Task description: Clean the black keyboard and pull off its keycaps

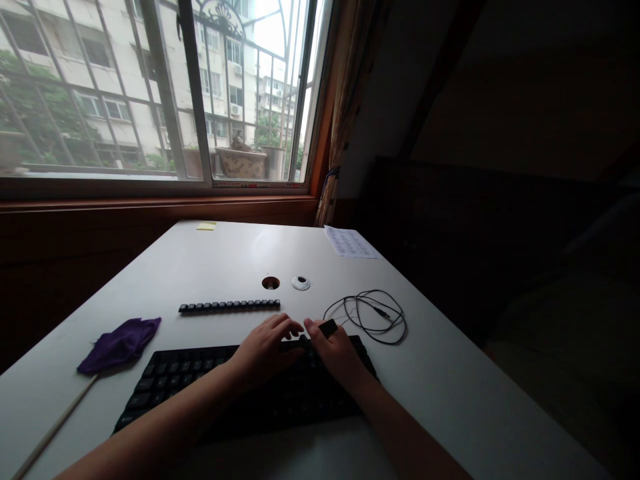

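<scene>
A black keyboard (175, 373) lies across the near part of the white desk, partly hidden under my forearms. My left hand (267, 340) is over its upper middle, fingers a little bent and apart, with nothing visible in them. Close beside it, my right hand (335, 347) grips a small black square piece (328, 327) between thumb and fingers; its exact kind is unclear. One black key (304, 341) stands up at the keyboard's top edge between the two hands. Behind the keyboard, a straight row of black keycaps (230, 306) sits on the desk.
A purple cloth (120, 345) lies at the left near a thin pale stick (55, 427). To the right is a coiled black USB cable (395, 333). Farther back are a cable hole (271, 283), its white cover (301, 283), printed paper (353, 243) and yellow sticky notes (206, 227).
</scene>
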Available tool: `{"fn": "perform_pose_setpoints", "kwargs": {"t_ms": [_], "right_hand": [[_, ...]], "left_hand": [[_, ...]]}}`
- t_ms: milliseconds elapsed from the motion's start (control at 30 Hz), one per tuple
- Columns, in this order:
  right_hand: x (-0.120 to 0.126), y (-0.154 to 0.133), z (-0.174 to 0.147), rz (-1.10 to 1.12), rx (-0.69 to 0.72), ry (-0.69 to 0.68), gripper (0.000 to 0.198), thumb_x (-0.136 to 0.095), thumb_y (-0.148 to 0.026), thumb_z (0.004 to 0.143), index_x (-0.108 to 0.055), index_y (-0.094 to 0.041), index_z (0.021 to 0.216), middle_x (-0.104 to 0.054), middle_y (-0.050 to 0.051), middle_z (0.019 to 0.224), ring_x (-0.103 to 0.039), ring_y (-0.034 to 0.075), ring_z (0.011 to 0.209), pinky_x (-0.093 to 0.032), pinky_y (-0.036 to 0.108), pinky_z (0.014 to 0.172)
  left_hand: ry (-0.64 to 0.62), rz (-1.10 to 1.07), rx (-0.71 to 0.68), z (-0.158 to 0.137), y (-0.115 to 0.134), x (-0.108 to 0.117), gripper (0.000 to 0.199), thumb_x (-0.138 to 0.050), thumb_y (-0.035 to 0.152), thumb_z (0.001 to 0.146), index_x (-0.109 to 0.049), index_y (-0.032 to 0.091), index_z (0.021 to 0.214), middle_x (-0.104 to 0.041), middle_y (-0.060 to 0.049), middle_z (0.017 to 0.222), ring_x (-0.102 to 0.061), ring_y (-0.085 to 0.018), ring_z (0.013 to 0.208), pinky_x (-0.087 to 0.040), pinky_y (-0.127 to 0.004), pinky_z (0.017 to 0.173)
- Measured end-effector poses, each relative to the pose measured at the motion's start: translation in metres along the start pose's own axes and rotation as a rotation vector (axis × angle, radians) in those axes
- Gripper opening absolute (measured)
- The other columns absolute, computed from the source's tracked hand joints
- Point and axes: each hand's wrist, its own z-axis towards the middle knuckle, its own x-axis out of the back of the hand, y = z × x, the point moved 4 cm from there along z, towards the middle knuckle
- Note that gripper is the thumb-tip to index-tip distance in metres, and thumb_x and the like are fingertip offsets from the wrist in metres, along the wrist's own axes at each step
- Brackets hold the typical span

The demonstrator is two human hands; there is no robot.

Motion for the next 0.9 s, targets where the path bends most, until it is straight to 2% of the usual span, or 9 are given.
{"fn": "perform_pose_setpoints", "kwargs": {"t_ms": [200,333,467,600,900], "right_hand": [[-0.002,0.000,-0.002,0.039,-0.034,-0.031,0.048,-0.044,-0.054,0.094,-0.044,-0.020,0.061,-0.037,-0.005,0.054,-0.037,0.011,0.052,-0.030,0.026,0.051],[0.000,-0.001,-0.001,0.053,-0.013,0.013,0.045,-0.048,-0.051,0.094,-0.047,-0.019,0.062,-0.044,-0.004,0.057,-0.044,0.012,0.056,-0.035,0.026,0.056],[0.003,0.001,-0.001,0.176,0.045,0.087,0.028,-0.054,-0.044,0.093,-0.059,-0.020,0.080,-0.049,-0.003,0.066,-0.047,0.012,0.062,-0.039,0.025,0.060],[0.003,0.002,-0.004,0.326,0.043,0.054,0.020,-0.059,-0.040,0.091,-0.063,-0.021,0.093,-0.055,-0.003,0.071,-0.044,0.010,0.056,-0.036,0.024,0.053],[0.003,0.006,-0.002,0.592,-0.010,-0.051,0.019,-0.065,-0.035,0.087,-0.070,-0.021,0.099,-0.066,0.001,0.080,-0.050,0.009,0.054,-0.039,0.024,0.053]], "left_hand": [[0.052,-0.046,0.013,0.000,0.000,0.003,0.018,-0.066,0.015,0.082,-0.062,0.020,0.099,-0.061,-0.004,0.092,-0.060,-0.017,0.079,-0.051,-0.028,0.068],[0.082,-0.089,0.042,-0.001,-0.003,0.003,0.020,-0.064,0.010,0.079,-0.059,0.020,0.096,-0.061,-0.003,0.092,-0.060,-0.016,0.076,-0.052,-0.027,0.066],[0.142,-0.163,0.078,0.002,0.000,0.009,0.018,-0.061,0.008,0.078,-0.057,0.020,0.092,-0.062,-0.001,0.087,-0.060,-0.014,0.070,-0.051,-0.025,0.062],[0.191,-0.272,0.134,0.005,0.003,0.020,0.013,-0.062,0.012,0.081,-0.059,0.019,0.091,-0.064,-0.002,0.084,-0.061,-0.013,0.069,-0.050,-0.023,0.059],[0.194,-0.636,0.241,0.002,-0.003,0.021,0.012,-0.066,0.021,0.086,-0.063,0.016,0.096,-0.067,-0.005,0.092,-0.066,-0.018,0.084,-0.057,-0.032,0.078]]}}
